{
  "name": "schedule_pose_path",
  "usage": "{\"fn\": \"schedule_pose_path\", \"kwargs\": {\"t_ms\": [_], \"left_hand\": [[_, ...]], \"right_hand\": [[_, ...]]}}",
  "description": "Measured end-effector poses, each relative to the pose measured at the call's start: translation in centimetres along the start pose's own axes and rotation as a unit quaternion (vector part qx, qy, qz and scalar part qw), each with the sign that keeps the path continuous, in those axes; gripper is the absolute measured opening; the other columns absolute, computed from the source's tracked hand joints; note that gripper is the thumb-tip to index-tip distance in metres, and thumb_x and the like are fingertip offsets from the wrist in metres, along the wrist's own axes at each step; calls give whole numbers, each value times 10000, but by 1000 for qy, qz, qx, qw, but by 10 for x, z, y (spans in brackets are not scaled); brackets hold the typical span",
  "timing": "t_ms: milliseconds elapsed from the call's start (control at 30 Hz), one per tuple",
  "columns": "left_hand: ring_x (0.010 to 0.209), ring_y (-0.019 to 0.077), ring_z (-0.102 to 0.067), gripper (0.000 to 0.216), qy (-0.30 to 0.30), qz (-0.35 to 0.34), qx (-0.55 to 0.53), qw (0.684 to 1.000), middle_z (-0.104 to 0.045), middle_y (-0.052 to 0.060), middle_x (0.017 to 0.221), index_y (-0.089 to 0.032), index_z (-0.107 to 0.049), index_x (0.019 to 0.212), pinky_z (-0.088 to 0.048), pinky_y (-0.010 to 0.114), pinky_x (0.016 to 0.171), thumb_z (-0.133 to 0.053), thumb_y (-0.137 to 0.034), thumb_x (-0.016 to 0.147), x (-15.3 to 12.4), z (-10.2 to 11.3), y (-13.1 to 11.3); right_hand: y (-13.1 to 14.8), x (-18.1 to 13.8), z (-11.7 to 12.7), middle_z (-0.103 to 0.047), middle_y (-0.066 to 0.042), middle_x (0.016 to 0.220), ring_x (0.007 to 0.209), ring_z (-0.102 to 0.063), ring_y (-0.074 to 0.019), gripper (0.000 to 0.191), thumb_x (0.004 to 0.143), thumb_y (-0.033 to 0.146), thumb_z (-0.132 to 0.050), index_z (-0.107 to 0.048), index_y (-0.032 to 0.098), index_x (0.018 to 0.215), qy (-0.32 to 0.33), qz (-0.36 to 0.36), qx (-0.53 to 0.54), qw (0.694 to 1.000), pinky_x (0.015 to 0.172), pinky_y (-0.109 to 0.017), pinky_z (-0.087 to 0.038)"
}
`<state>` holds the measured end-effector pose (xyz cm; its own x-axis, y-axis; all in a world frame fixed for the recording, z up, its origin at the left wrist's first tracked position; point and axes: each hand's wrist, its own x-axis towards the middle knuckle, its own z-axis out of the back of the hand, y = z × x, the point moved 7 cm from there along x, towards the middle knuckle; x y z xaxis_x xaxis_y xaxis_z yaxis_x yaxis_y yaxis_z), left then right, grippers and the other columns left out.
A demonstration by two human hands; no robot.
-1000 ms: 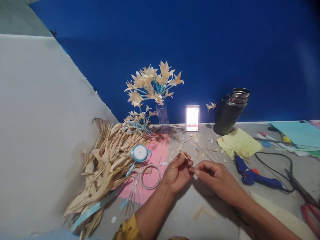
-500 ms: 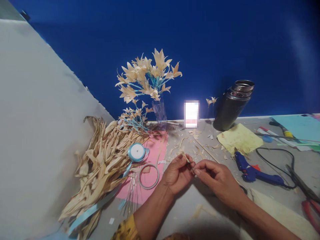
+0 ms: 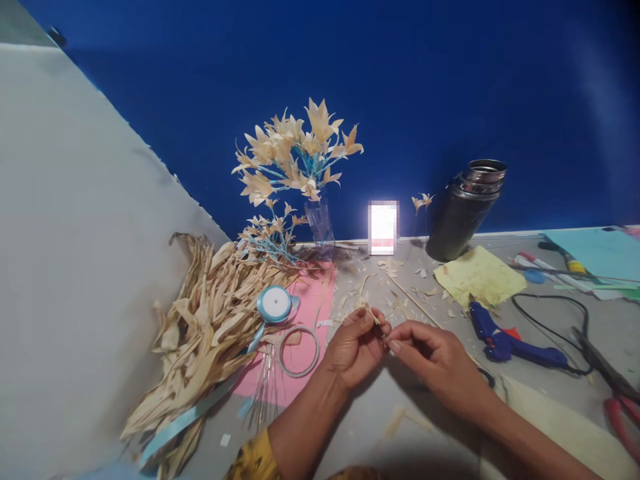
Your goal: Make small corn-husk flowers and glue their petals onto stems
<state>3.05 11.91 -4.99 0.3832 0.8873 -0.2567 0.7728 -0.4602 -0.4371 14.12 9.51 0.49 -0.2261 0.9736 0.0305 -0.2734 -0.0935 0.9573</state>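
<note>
My left hand [image 3: 356, 347] is closed in a pinch on a small pale strip of dried husk [image 3: 374, 316], held above the middle of the table. My right hand [image 3: 434, 355] meets it from the right, thumb and forefinger pressed together at the left fingertips. Whatever lies in that right pinch is too small to make out. Beyond the hands, a thin pale stick [image 3: 407, 297] lies among husk scraps [image 3: 390, 268]. Left of my left wrist lie a ring of tape [image 3: 317, 352] and a bundle of thin wires [image 3: 264, 387].
A heap of dried husks [image 3: 210, 333] and a blue ribbon spool [image 3: 275, 304] lie left, partly over pink paper [image 3: 315, 293]. Husk flowers [image 3: 285, 143] stand in a clear vase [image 3: 320, 227]. Right are a dark flask [image 3: 463, 217], blue glue gun [image 3: 515, 343], yellow paper [image 3: 480, 277] and scissors [image 3: 617, 387].
Both hands keep almost the same place and pinch, with only a slight shift of the fingertips. The view has moved a little.
</note>
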Motion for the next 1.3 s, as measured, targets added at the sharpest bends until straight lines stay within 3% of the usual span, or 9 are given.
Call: {"fn": "schedule_pose_path", "kwargs": {"t_ms": [767,1300], "left_hand": [[738,128,-597,325,-18,-11,27,999,-646,11,743,-130,-675,710,-504,291,785,-954,-255,600,0,3,3],[740,128,-587,369,-38,-8,31,999,-618,3,731,-135,-670,699,-494,289,778,-975,-276,544,0,8,13]], "right_hand": [[5,1,5,-618,16,605,548,-512,-133,272,860,382,-564,-704,192,725,-24,-4,-10,1000,545,-244,-425],[7,-3,6,-662,2,609,561,-575,-153,249,844,357,-560,-683,216,681,-60,2,-25,998,545,-242,-467]]}}
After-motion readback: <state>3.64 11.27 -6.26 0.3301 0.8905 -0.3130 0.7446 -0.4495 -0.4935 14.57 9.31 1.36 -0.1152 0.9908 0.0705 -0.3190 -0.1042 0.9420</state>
